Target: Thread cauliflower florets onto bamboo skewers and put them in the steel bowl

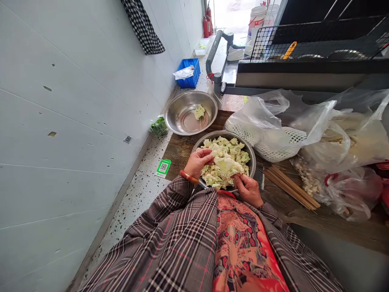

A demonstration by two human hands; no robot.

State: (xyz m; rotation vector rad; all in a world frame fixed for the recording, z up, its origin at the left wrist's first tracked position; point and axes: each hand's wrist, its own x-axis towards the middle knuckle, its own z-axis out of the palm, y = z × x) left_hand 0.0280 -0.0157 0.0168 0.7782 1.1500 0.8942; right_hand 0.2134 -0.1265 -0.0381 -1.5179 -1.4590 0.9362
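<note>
A steel bowl [253, 156] full of cut cauliflower stands right in front of me. Over it, a large pale cauliflower piece [228, 166] is held up between my hands. My left hand [197, 163] pinches a whitish cauliflower floret at the upper left of that piece. At the lower right end of the large piece, the fingers of my right hand [249, 190] are closed on it; whether a skewer is in them too is hidden. Farther back, a wide steel basin [174, 113] holds one cauliflower floret [199, 112] with a thin stick below it.
Bamboo skewers [291, 188] lie on the wooden board to the right. Beyond them are plastic bags [349, 194] and a white basket [282, 148] under clear plastic. A bag of greens [159, 126], a QR card [163, 168] and a blue crate [192, 81] are along the left wall.
</note>
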